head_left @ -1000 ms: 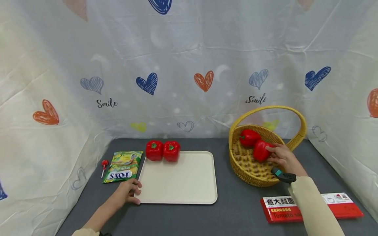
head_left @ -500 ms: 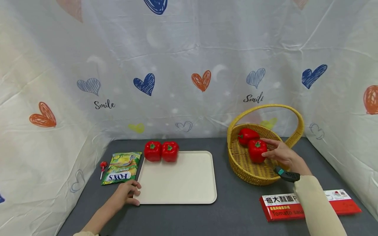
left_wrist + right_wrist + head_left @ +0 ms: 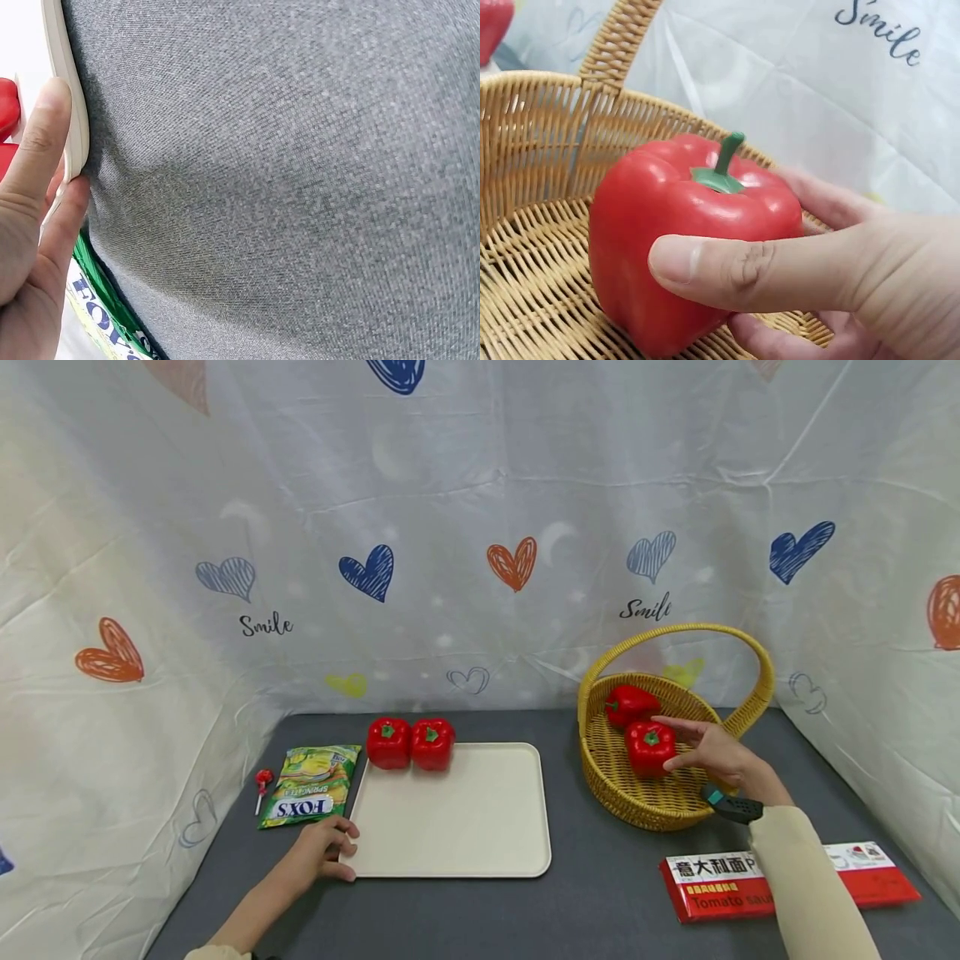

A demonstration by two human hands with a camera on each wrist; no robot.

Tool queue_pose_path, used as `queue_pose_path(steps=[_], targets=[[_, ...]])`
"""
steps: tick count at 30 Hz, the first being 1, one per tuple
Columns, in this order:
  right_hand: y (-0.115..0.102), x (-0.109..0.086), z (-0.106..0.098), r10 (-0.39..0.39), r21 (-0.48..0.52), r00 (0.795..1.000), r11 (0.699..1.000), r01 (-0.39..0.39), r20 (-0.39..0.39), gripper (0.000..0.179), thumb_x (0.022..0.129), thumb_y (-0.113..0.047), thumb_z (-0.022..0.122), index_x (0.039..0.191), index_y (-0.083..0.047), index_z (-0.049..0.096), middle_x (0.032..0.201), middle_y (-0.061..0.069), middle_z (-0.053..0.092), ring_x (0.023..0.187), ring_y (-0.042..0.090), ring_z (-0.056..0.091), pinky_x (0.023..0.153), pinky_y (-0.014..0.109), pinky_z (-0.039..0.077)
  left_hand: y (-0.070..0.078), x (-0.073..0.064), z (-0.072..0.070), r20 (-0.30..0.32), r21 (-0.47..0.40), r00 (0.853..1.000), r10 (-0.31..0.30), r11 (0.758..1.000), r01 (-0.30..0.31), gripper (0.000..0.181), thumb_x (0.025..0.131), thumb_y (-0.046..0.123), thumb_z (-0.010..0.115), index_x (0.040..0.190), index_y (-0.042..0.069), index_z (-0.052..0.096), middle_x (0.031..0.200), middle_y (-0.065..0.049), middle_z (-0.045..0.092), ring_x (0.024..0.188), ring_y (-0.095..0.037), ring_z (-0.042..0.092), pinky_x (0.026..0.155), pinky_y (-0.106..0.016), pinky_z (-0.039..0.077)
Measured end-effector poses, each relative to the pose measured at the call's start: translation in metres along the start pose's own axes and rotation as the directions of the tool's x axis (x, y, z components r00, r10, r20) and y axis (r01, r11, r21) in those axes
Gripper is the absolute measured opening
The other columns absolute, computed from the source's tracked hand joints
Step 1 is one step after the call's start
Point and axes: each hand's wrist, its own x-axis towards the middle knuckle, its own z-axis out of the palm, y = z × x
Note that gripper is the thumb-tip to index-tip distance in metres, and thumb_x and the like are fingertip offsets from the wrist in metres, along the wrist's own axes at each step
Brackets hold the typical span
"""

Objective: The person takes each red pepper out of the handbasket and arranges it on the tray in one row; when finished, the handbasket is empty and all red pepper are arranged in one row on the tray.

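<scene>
My right hand (image 3: 716, 754) grips a red bell pepper (image 3: 682, 217) with a green stem. The pepper stands upright in a yellow wicker basket (image 3: 622, 797), thumb on its near side and fingers behind. Another red bell pepper (image 3: 632, 704) lies on its side farther back in the basket. My left hand (image 3: 318, 850) holds the near left corner of a cream tray (image 3: 457, 818), thumb and fingers on its rim in the left wrist view. Two red bell peppers (image 3: 388, 743) (image 3: 432, 744) stand side by side at the tray's far left corner.
Left of the tray lie a green and yellow FOX'S bag (image 3: 311, 785) and a red lollipop (image 3: 263, 779). A red and white pasta box (image 3: 720, 902) lies partly beneath the right forearm. The basket's tall handle (image 3: 697, 628) arches over its opening. A heart-printed curtain encloses the grey table.
The pepper in my right hand has turned from lying tilted to upright, stem up, and shifted slightly left within the basket. My left hand has stayed at the tray corner.
</scene>
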Motion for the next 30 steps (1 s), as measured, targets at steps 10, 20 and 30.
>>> queue_pose_path(steps=[10, 20, 30], targets=[[-0.006, 0.006, 0.004, -0.052, -0.022, 0.994, 0.998, 0.054, 0.092, 0.076, 0.08, 0.0, 0.074, 0.142, 0.007, 0.031, 0.148, 0.032, 0.024, 0.137, 0.05, 0.015, 0.087, 0.024, 0.048, 0.0, 0.0, -0.002, 0.01, -0.015, 1.0, -0.015, 1.0, 0.015, 0.025, 0.06, 0.005, 0.089, 0.069, 0.002, 0.065, 0.096, -0.01, 0.058, 0.08, -0.006, 0.051, 0.063, -0.026, 0.048], [-0.006, 0.002, 0.004, -0.018, -0.09, 0.998, 0.996, 0.023, 0.057, 0.079, 0.082, -0.009, 0.075, 0.145, 0.006, 0.03, 0.144, 0.034, 0.031, 0.129, 0.045, 0.039, 0.082, 0.034, 0.052, 0.0, -0.001, 0.0, -0.008, 0.004, 1.0, 0.021, 1.0, -0.021, 0.026, 0.059, 0.006, 0.089, 0.068, 0.003, 0.065, 0.095, -0.01, 0.058, 0.079, -0.005, 0.05, 0.062, -0.025, 0.047], [-0.018, -0.002, 0.009, -0.097, -0.034, 0.993, 0.994, 0.1, 0.073, 0.074, 0.083, -0.004, 0.073, 0.143, 0.008, 0.031, 0.14, 0.037, 0.034, 0.108, -0.002, 0.055, 0.081, 0.03, 0.052, -0.001, -0.001, 0.0, -0.004, -0.007, 1.0, 0.024, 1.0, -0.024, 0.026, 0.059, 0.006, 0.089, 0.068, 0.002, 0.065, 0.095, -0.011, 0.058, 0.079, -0.004, 0.05, 0.062, -0.024, 0.047]])
